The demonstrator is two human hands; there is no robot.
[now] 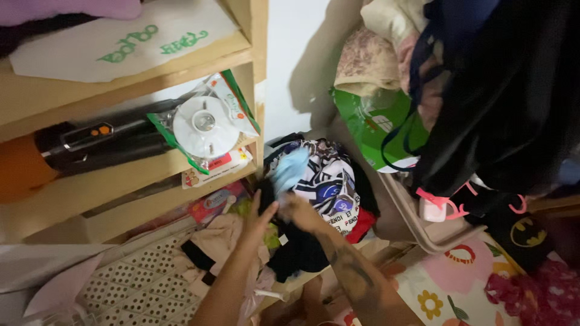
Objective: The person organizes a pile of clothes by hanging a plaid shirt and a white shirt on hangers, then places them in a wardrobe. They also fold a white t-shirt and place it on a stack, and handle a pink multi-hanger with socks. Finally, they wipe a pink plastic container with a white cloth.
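Cluttered storage corner, white wall behind. Wooden shelf unit (121,181) is filling the left half; dark garments (513,102) are hanging over the upper right. A heap of clothes (326,199) is lying on the floor against the shelf unit's lower right corner, with a black-and-white printed garment (329,181) on top. Green bag (374,124) is sitting just right of the heap, under folded pale fabrics. White perforated plastic panel (145,284) is lying at the lower left. Floral sheet (459,284) is covering the lower right corner. A black tool with an orange end (90,145) is lying on the middle shelf, beside a packaged round white lamp fitting (205,128) at that shelf's right edge.

Left hand (258,220) is reaching open-palmed, fingers spread, into the heap's left side, touching dark cloth. Right hand (296,208) is curled closed, gripping a light blue cloth (290,170) which is rising just above the heap's top.
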